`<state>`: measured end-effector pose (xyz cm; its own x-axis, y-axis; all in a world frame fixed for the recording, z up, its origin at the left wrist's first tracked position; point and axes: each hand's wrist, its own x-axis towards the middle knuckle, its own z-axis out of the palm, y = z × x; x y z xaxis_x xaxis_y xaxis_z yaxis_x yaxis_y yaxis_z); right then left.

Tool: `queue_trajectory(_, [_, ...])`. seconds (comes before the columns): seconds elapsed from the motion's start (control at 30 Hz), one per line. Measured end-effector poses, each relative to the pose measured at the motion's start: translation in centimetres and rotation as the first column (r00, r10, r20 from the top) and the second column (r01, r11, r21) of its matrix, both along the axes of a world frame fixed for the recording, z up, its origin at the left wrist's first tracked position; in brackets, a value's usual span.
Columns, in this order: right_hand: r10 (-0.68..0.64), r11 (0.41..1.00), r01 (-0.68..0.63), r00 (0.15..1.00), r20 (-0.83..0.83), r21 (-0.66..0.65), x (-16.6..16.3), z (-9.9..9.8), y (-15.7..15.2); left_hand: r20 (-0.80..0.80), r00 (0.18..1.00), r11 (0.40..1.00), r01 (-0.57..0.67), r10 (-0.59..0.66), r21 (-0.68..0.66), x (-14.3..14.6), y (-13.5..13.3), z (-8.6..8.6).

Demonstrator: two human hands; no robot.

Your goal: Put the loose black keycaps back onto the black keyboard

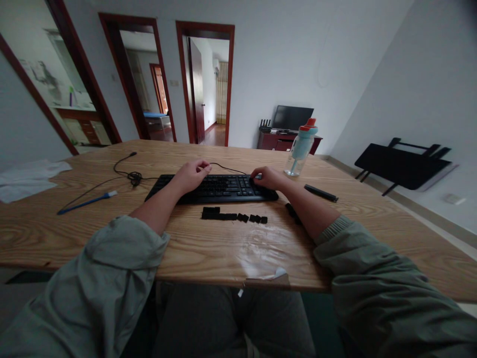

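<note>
A black keyboard [219, 189] lies on the wooden table [112, 233] in front of me. My left hand [192, 175] rests on the keyboard's upper left part with its fingers curled in. My right hand [269, 177] sits at the keyboard's right end, fingers pinched on a small pale thing I cannot make out. A row of several loose black keycaps [234, 216] lies on the table just in front of the keyboard. The keyboard's cable [130, 175] runs off to the left in a knot.
A clear bottle with an orange and teal lid [301, 147] stands right of the keyboard. A black bar-shaped object [321, 193] lies near it. A blue pen-like tool [87, 202] and white paper [26, 179] lie at the left. A folded black table [404, 165] leans on the right wall.
</note>
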<state>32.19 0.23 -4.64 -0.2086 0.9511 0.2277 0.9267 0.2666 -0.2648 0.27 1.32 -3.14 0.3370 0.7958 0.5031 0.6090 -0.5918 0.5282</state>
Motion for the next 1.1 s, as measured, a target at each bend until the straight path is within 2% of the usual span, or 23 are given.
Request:
queue_trajectory(0.33, [-0.004,1.000,0.005,1.000,0.012,-0.016,-0.2,0.1,0.0,-0.015,1.000,1.000,0.006,-0.006,-0.018,0.0,-0.2,0.1])
queue_trajectory(0.6, [-0.019,0.997,0.014,0.998,0.057,0.076,-0.1,-0.4,-0.1,-0.008,1.000,1.000,0.030,-0.030,-0.003,-0.1,0.0,0.0])
queue_trajectory(0.77, [0.008,1.000,-0.009,1.000,0.018,0.029,-0.1,-0.2,-0.1,-0.021,0.999,0.999,0.036,-0.036,0.006,-0.2,-0.1,0.1])
queue_trajectory(0.9, [0.038,0.998,-0.038,0.999,-0.003,0.056,-0.1,-0.4,0.1,-0.035,0.999,0.999,0.038,-0.037,0.004,-0.1,-0.4,0.3])
queue_trajectory(1.1, [0.021,0.996,-0.004,0.981,-0.193,0.087,0.3,-1.0,0.3,-0.032,0.999,0.999,0.040,-0.040,0.011,-0.2,-0.2,0.2])
